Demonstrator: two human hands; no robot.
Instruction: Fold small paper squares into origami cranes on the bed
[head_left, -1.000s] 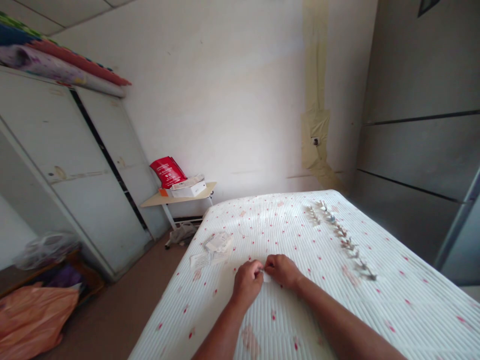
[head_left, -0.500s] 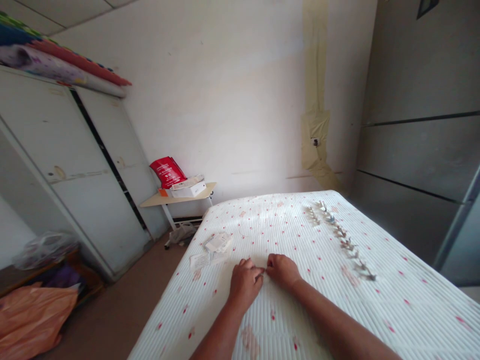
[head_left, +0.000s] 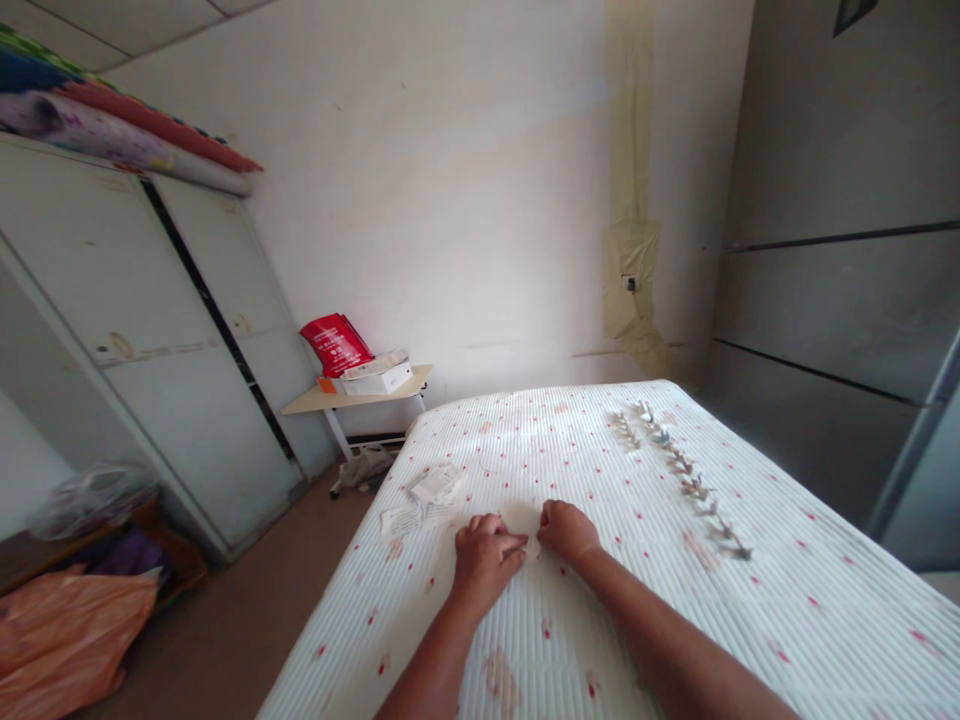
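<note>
My left hand (head_left: 487, 552) rests low over the bed with its fingers bent together and the index finger pointing right. Beside that fingertip is a small pale thing (head_left: 533, 549), too faint against the cover to name. Just to the right, my right hand (head_left: 568, 530) is closed, thumb and fingers pressed together; whatever lies in the pinch is hidden. A narrow gap separates the two hands. Left of them, a clear plastic wrapper (head_left: 437, 484) and a printed paper slip (head_left: 400, 522) lie on the white quilted bed cover (head_left: 547, 660).
Several small grey-brown pointed pieces (head_left: 696, 489) stand in a row on the bed's right side, with a shorter row (head_left: 625, 430) beside it. A small table (head_left: 315, 399) at the back left carries a red bag (head_left: 335, 343) and a white box (head_left: 381, 378).
My hands have moved slightly apart, the right one a little right and the left one a little left. The small pale thing between them now shows more.
</note>
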